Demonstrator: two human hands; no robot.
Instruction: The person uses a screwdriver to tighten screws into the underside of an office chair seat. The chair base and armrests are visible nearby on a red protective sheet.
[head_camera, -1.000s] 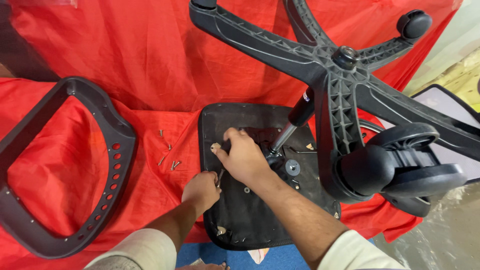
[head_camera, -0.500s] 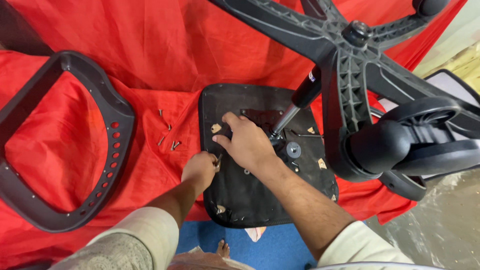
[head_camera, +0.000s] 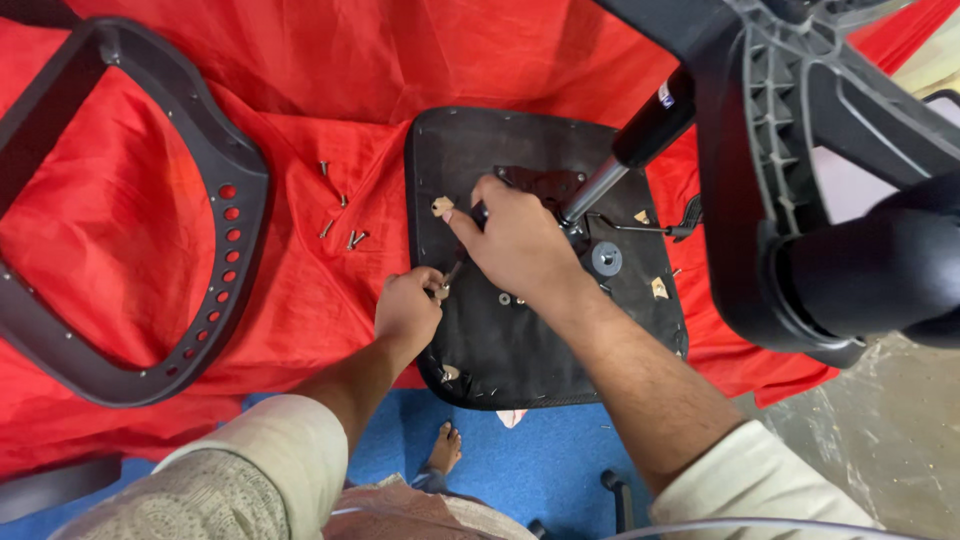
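Gripping a screwdriver (head_camera: 455, 268), right hand (head_camera: 520, 245) has shifted left across the seat underside (head_camera: 520, 340); left hand (head_camera: 408, 310) pinches its tip; loose screws (head_camera: 340, 215) beside.

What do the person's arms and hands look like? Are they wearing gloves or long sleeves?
No gloves: the left hand and the right hand are both bare, with no rings or watch showing. The forearms are bare too. Each arm has a pale cream cloth sleeve pushed up near the elbow, the left sleeve and the right sleeve. Both sleeves look plain, without stripes or markings.
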